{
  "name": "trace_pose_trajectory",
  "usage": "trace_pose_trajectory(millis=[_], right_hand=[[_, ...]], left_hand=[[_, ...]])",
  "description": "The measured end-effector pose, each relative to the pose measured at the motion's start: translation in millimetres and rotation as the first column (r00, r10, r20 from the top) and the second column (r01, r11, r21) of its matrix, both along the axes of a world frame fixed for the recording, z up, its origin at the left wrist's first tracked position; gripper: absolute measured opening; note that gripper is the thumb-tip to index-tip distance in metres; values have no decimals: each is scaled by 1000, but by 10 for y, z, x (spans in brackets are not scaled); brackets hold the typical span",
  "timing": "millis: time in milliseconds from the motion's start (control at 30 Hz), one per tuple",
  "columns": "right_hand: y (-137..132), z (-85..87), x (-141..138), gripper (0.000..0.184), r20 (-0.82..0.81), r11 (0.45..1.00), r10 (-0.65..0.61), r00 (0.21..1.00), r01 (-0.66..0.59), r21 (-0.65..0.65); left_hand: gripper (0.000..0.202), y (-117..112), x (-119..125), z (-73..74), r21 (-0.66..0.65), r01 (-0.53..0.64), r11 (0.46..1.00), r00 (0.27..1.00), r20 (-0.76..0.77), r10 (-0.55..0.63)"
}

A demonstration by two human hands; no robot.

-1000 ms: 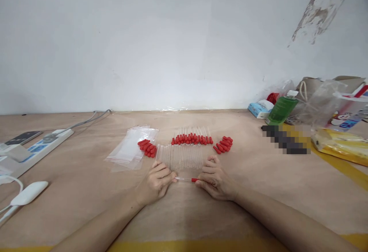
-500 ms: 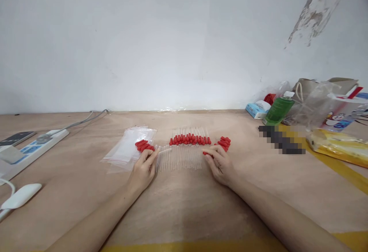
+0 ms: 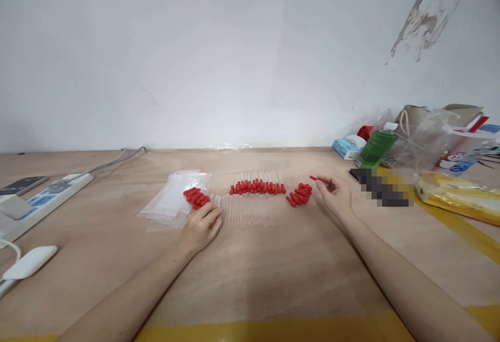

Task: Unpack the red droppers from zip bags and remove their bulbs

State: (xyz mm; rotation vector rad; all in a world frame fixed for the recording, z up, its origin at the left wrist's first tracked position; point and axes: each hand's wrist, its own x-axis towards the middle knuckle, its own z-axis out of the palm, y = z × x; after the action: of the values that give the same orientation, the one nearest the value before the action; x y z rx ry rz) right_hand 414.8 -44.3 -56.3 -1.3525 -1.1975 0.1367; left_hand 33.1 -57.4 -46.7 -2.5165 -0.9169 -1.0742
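Observation:
My left hand [image 3: 203, 223] rests on the table with its fingers curled at the left end of a row of clear glass tubes [image 3: 248, 213]; what it pinches, if anything, is hidden. My right hand [image 3: 333, 195] is lifted to the right of a small heap of red rubber caps [image 3: 300, 195] and pinches one red cap [image 3: 313, 178] at its fingertips. Behind the bare tubes lies a row of tubes fitted with red caps [image 3: 258, 187]. Another pile of red caps [image 3: 196, 197] lies beside the left hand, against clear zip bags [image 3: 172, 200].
A white power strip [image 3: 42, 199] with cables and a white adapter [image 3: 29, 261] lie at the left. At the right stand a green bottle [image 3: 375, 147], a tissue pack [image 3: 346, 148], plastic bags [image 3: 437, 139] and a yellow packet [image 3: 457, 196]. A wall closes the back.
The capped tube held between both hands is gone from them. My left hand went to the tubes' left end; my right hand moved right past the cap heap and lifted one red cap.

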Motion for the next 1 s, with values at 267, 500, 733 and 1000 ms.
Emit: trace_pose_trajectory(millis=[267, 500, 733, 1000], right_hand=[[-26, -20, -28, 23, 268, 997, 75, 961, -70, -29], [-63, 36, -79, 17, 492, 993, 122, 862, -109, -55], [-114, 106, -150, 21, 437, 1000, -28, 899, 30, 1], [50, 560, -612, 24, 713, 867, 85, 696, 301, -397]], left_hand=[[22, -51, -8, 63, -107, 60, 992, 998, 11, -59], [32, -84, -21, 148, -162, 37, 986, 997, -59, -47], [40, -79, -34, 189, -253, 36, 967, 968, -230, -97], [38, -31, 16, 172, -271, -8, 962, 968, -243, -60]])
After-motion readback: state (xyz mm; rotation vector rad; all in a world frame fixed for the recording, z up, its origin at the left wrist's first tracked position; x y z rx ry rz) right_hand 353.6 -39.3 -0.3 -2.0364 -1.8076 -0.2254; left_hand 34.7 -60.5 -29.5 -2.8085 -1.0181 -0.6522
